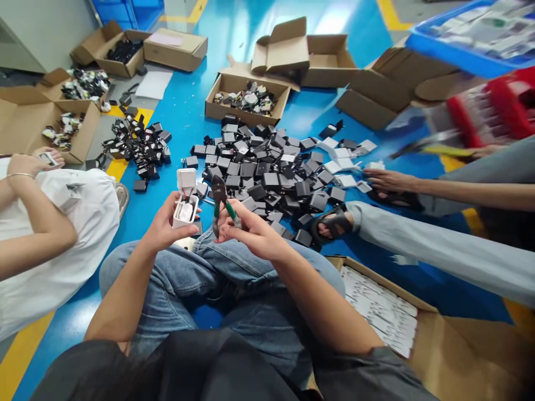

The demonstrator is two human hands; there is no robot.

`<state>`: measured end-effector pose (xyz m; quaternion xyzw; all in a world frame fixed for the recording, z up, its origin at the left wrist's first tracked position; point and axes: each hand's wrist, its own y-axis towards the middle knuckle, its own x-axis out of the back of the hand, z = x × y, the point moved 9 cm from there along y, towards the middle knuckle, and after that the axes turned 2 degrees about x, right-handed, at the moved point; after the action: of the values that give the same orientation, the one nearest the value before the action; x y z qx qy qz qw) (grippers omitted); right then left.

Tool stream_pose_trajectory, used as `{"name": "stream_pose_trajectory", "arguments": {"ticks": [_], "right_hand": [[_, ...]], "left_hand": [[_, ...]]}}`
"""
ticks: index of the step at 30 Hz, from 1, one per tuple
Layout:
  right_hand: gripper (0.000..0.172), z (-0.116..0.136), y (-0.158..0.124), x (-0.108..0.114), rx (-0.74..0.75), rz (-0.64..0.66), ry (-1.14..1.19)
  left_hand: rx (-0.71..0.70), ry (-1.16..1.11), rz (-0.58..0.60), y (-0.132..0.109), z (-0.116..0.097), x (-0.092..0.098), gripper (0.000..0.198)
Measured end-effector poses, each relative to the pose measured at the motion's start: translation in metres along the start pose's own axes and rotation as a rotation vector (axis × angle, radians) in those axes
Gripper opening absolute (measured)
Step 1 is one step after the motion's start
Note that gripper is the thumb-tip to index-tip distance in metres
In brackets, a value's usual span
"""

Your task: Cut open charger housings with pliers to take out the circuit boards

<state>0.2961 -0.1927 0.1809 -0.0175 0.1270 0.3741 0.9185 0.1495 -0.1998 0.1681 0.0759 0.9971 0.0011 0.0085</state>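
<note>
My left hand (167, 225) is closed around a small white charger case (185, 207) whose lid stands open, showing wires inside. My right hand (246, 225) grips a pair of green-handled pliers (220, 201), jaws pointing up, just to the right of the case. Both hands hover above my crossed legs in blue jeans. In front of them lies a large heap of black and white charger cases (271, 172) on the blue floor.
A person in white sits at the left, holding a small part (48, 160). Another person's leg and sandalled foot (332, 223) and hand (387, 179) reach in from the right. Cardboard boxes (246, 100) of parts stand behind; a box of white pieces (380, 309) sits at my right.
</note>
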Motion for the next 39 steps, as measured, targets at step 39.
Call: {"name": "stream_pose_trajectory", "arguments": {"ticks": [39], "right_hand": [[0.049,-0.011,-0.071,-0.008,-0.275,0.039,-0.258]], "left_hand": [[-0.182,0.652,-0.098,-0.013,-0.031,-0.004,0.073]]}}
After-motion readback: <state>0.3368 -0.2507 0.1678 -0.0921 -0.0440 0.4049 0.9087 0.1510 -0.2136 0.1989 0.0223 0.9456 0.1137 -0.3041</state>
